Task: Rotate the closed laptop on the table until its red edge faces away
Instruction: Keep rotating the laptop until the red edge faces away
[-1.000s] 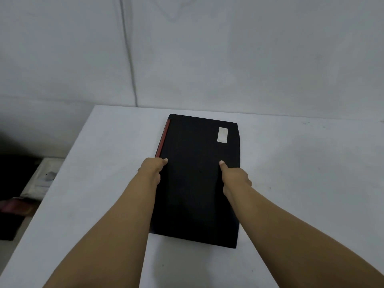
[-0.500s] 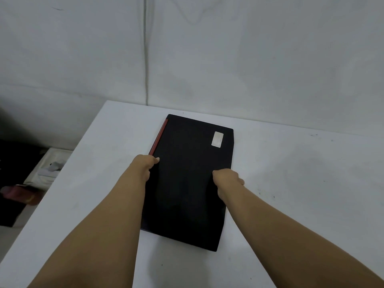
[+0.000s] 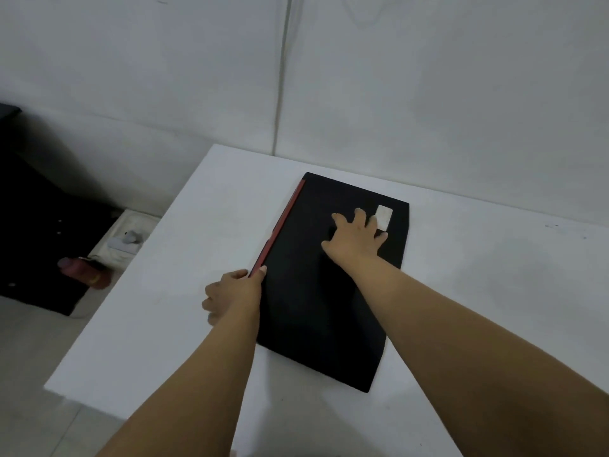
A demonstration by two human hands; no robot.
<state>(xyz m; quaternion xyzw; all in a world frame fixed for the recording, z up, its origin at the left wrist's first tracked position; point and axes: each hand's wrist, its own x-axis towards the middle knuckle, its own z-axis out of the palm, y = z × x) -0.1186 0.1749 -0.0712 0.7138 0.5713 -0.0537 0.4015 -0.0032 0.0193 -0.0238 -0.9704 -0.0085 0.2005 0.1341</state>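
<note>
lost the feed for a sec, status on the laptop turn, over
Left hand gripping laptop by its red edge. Right hand open, flat on lid. Red edge points left, not away. Table path unobstructed.

walls: plain white (image 3: pixel 428 77), thin vertical cable (image 3: pixel 282 77) | counter: white (image 3: pixel 158 275) | floor: pale tiles (image 3: pixel 29 374) | left: dark furniture (image 3: pixel 29 225)
</note>
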